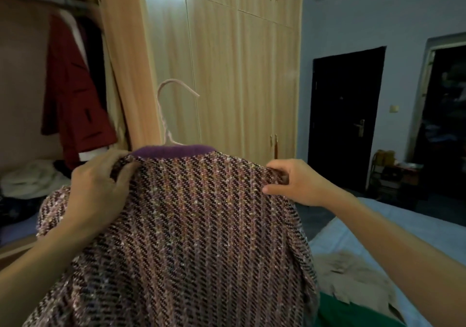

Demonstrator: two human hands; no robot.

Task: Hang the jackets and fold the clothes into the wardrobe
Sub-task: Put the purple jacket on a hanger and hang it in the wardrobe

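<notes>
A purple and brown tweed jacket [196,225] with a purple collar fills the middle of the view, its back towards me, on a pale pink hanger [166,114] whose hook sticks up above the collar. My left hand [98,190] grips the jacket's left shoulder. My right hand [292,183] pinches the right shoulder seam. The open wardrobe section [30,99] lies to the left, with a metal rail [45,0] across its top.
A red coat [73,94] and darker garments hang from the rail. Crumpled clothes [30,180] lie on the wardrobe floor. Closed wardrobe doors [227,74] stand ahead. A bed [393,228] at right holds a beige garment [353,281] and a green one [353,314]. A dark door [345,114] is beyond.
</notes>
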